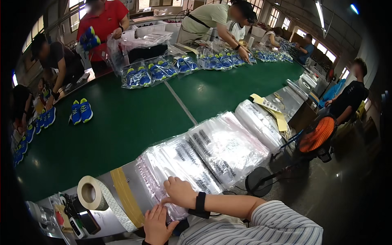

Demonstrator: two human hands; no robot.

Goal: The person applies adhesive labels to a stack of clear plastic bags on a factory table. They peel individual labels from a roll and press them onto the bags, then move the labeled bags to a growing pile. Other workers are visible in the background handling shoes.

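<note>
A stack of clear plastic bags [167,157] with dark print lies on the near edge of the table. My right hand [179,193] rests on the stack's near left corner, its fingers curled and pinching the pinkish edge of a plastic bag. Just below it, my left hand [157,227] lies against the same corner with fingers stretched out and thumb apart. The fingertips of both hands almost meet at the bag edge. A second stack of printed plastic bags [228,147] lies to the right, up against the first.
A green conveyor belt [102,139] runs beyond the bags, carrying blue sneakers [81,111] and bagged pairs [136,77]. On my left are a label roll [90,193], brown tape [126,196] and a phone [90,222]. An orange fan [317,134] stands right. Several people work around the belt.
</note>
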